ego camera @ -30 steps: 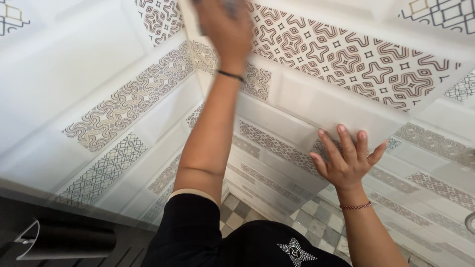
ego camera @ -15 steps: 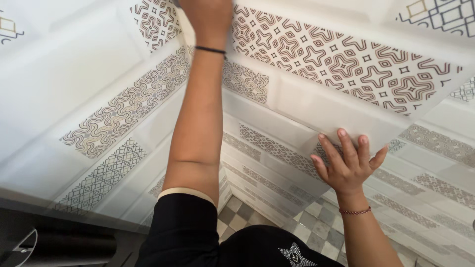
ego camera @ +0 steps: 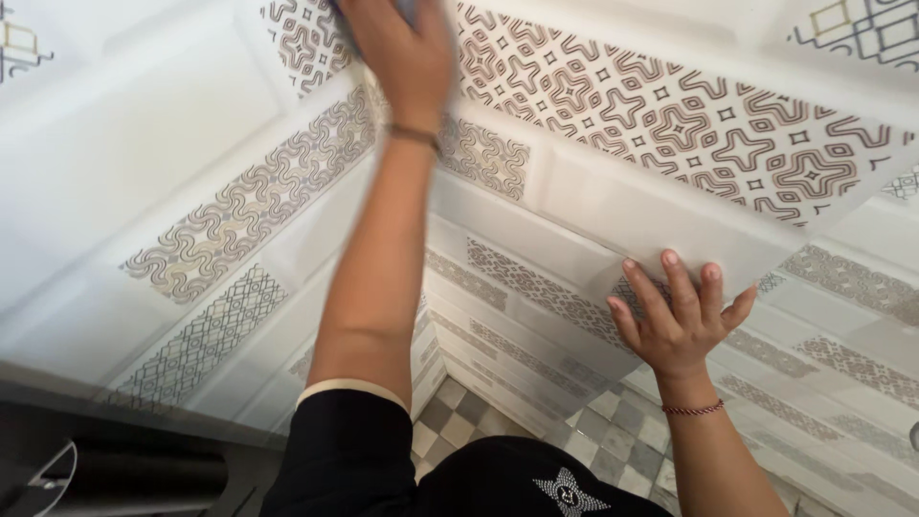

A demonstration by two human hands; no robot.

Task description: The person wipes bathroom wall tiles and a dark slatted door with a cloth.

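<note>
- The large patterned tile (ego camera: 670, 144) is lying tilted across the upper middle of the view, leaning over the stacked display tiles (ego camera: 536, 287) behind it.
- Your right hand (ego camera: 678, 321) is pressing flat against the tile's lower edge; its fingers (ego camera: 670, 278) are spreading apart and pointing upward, palm on the white border.
- Your left hand (ego camera: 402, 53) is reaching up to the tile's top left corner; it is blurring, and you cannot tell how its fingers are closing. A small grey item is showing just above it, partly hidden.
- Your left forearm (ego camera: 378, 258) is crossing in front of the wavy-patterned tile (ego camera: 249, 206) on the left wall.
- A checkered floor tile (ego camera: 613, 421) is lying below, between both arms.
- A dark rail (ego camera: 134, 474) is running along the lower left.
</note>
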